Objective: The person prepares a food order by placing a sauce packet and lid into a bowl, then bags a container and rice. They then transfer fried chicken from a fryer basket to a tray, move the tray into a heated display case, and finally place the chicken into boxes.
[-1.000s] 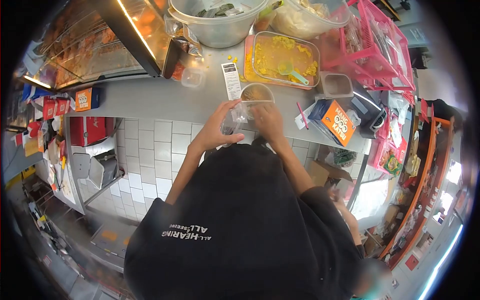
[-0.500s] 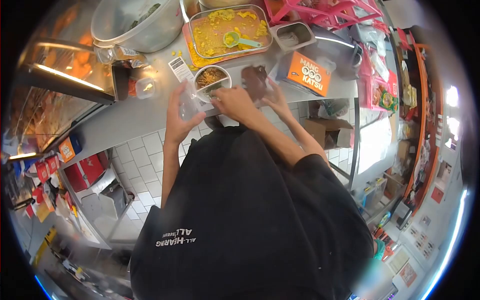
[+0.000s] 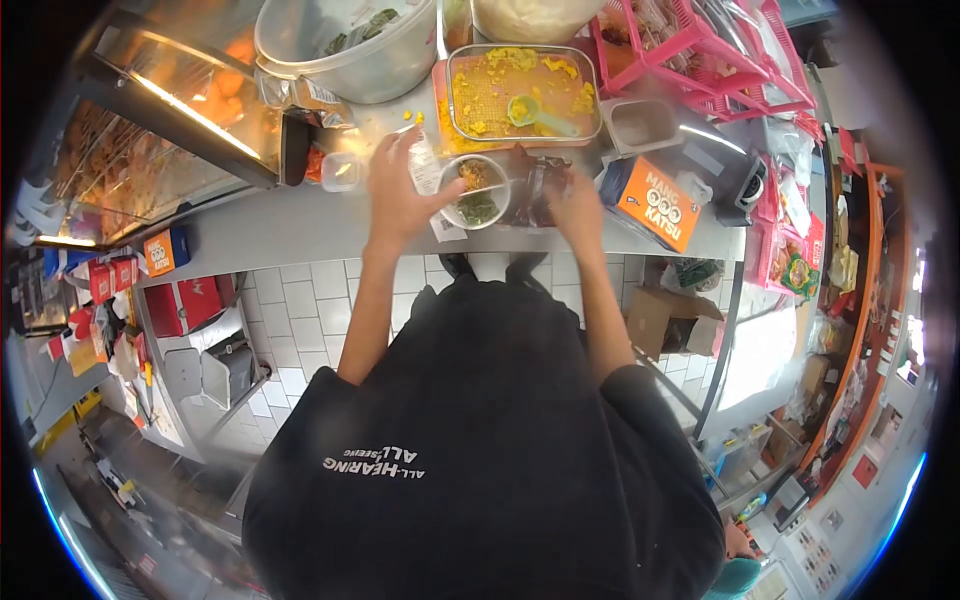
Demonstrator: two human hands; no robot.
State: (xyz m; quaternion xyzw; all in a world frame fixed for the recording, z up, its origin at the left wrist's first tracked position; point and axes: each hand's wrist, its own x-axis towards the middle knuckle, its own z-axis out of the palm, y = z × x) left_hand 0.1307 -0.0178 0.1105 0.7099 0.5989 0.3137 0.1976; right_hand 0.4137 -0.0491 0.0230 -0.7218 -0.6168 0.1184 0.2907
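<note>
My left hand [image 3: 405, 190] is at the left side of a round white bowl [image 3: 508, 198], its fingers spread and its thumb near the rim. Inside the bowl a divider separates brown crumbly food [image 3: 474, 174] from leafy greens [image 3: 477, 208]. Right of the bowl lies a dark, shiny packet [image 3: 532, 190], and my right hand [image 3: 578, 208], blurred, grips its right edge. A printed paper slip [image 3: 425, 165] shows between my left thumb and fingers. I make out no lid in my left hand.
Behind the bowl, a glass tray [image 3: 600, 95] holds yellow food and a pale green scoop [image 3: 523, 111]. A metal container [image 3: 642, 125] and an orange box [image 3: 655, 205] are on the right. At the back left stands a large tub [image 3: 350, 75], with a heated display [image 3: 190, 110] beyond.
My left hand no longer visibly holds the clear lid. My right hand has left the bowl for the packet's right side. The view has shifted, moving the counter items rightward and down.
</note>
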